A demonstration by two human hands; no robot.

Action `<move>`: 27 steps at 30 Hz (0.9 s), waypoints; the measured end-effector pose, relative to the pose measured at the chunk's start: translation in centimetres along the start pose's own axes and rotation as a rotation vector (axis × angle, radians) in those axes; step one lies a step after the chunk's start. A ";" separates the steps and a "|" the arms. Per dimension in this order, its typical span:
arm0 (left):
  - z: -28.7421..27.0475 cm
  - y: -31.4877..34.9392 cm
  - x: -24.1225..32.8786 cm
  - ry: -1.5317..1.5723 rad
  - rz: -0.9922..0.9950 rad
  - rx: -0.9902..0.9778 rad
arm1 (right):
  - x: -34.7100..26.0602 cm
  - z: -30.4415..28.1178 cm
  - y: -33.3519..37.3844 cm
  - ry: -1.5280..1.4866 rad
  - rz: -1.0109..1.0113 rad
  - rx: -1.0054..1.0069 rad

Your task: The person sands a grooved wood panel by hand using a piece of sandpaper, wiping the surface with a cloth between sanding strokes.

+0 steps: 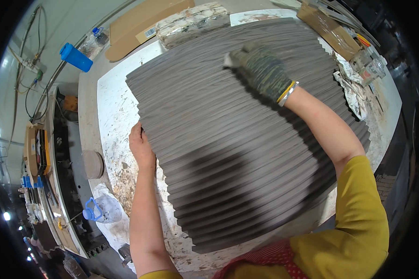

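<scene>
A large grey-brown panel (209,116) with parallel ridges and a wood-grain look lies across the worktable, its side edges zigzagged. My left hand (142,144), bare, is closed on the panel's left edge, its fingertips partly hidden there. My right hand (263,69) wears a dark green camouflage-pattern glove with a yellow cuff and is over the far part of the panel. From its fingers a small whitish piece of cloth (227,60) pokes out against the ridges. Glove and cloth are slightly blurred, so the cloth's exact kind is unclear.
The white worktable (118,116) is stained. Cardboard (146,21) and a wrapped bundle (193,23) lie beyond the panel. A blue cup (76,57) stands far left, a large clear jug (104,209) near left. Crumpled cloth (354,90) and a clear bottle (373,70) are at right.
</scene>
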State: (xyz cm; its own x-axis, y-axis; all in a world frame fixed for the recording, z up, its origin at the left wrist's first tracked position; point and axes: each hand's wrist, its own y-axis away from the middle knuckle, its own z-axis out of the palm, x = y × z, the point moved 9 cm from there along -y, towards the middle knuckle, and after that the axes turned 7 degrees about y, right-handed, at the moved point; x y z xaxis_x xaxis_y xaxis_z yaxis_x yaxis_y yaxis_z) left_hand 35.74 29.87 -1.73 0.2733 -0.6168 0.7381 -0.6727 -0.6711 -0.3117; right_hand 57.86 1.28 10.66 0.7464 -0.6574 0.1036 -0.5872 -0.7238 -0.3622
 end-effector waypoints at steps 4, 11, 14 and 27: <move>0.1 0.0 0.0 0.015 0.004 0.001 | 0.9 0.4 0.3 0.029 -0.061 0.030; -0.3 0.1 1.8 0.051 0.036 0.024 | 3.0 -0.8 1.1 0.021 -0.101 0.106; 0.3 0.0 2.4 -0.003 0.038 -0.009 | 8.0 1.8 1.0 -0.027 0.086 -0.102; 0.3 -0.2 1.8 -0.025 0.085 -0.033 | 8.1 -0.7 1.8 0.043 0.032 -0.102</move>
State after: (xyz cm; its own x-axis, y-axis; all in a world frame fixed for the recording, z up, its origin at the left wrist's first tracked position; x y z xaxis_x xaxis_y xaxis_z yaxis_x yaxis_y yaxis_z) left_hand 36.55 28.73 -0.49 0.2314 -0.6811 0.6947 -0.7165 -0.6023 -0.3518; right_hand 62.59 -5.49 11.50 0.7139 -0.6873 0.1340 -0.6411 -0.7185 -0.2697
